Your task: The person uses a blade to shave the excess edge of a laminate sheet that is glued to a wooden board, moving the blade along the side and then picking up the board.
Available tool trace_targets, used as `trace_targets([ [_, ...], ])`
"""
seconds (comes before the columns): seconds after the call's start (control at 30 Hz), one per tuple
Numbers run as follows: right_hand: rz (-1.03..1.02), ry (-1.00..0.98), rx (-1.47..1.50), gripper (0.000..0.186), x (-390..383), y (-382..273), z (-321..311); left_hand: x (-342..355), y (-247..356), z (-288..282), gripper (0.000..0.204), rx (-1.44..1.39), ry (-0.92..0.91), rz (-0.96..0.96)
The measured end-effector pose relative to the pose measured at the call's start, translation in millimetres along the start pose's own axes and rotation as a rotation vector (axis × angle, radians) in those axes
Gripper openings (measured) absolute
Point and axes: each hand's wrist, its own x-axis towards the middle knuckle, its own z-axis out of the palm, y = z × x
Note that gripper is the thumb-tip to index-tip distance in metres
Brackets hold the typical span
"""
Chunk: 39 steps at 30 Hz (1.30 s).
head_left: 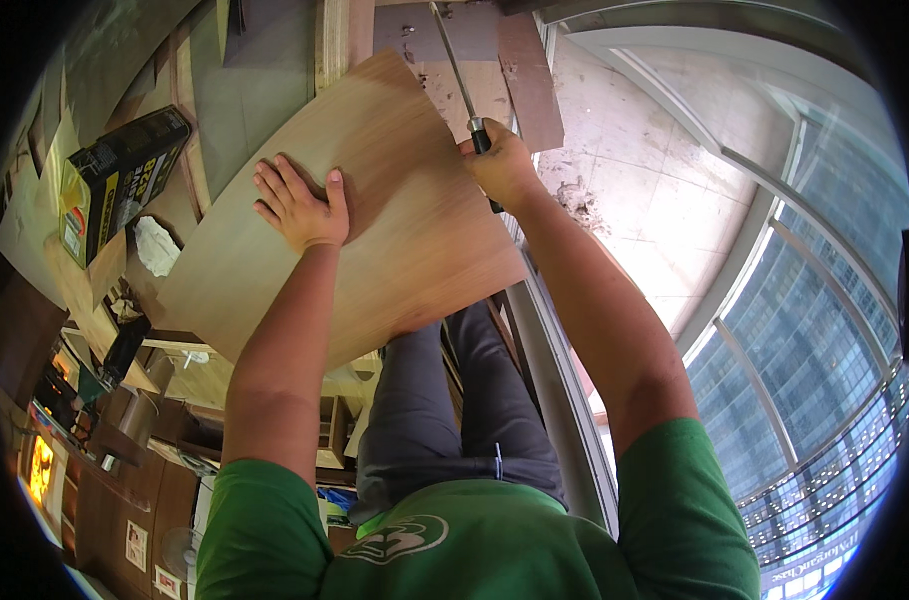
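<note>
A wood-grain board [404, 250], light brown with a curved outline in this view, lies across the area in front of my body. My left hand [302, 205] rests flat on its upper part, fingers spread and the thumb out. At the board's right edge, my right hand [499, 165] is closed round the black handle of a long thin metal tool [456, 65]. The tool's narrow shaft points away from me, up to the top of the view. Its exact kind I cannot make out. The handle's lower end shows below the hand.
A black and yellow box [124, 180] stands at the left, with crumpled white paper [156, 246] near it. Further wooden panels [244, 110] lie beyond the board. On the right, a metal-framed window [754, 180] borders a dusty tiled ledge [664, 200].
</note>
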Motion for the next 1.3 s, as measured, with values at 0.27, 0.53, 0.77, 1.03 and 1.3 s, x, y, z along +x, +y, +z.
trace_targets([
  [0.27,-0.197,0.147,-0.078,0.022,-9,8,7,0,2,-1,0.098,-0.001,-0.005,-0.005],
  [0.53,-0.126,0.061,-0.094,0.033,2,11,6,0,2,-1,0.098,-0.005,-0.008,-0.011],
  [0.77,-0.156,0.058,0.097,0.020,10,19,9,0,1,-2,0.098,0.002,-0.014,-0.014],
  [1.03,-0.240,0.074,0.088,0.026,13,22,7,0,3,-4,0.096,0.003,-0.011,-0.012],
  [1.3,-0.099,-0.014,0.365,0.040,40,10,-42,0,4,-4,0.097,0.006,-0.018,-0.015],
])
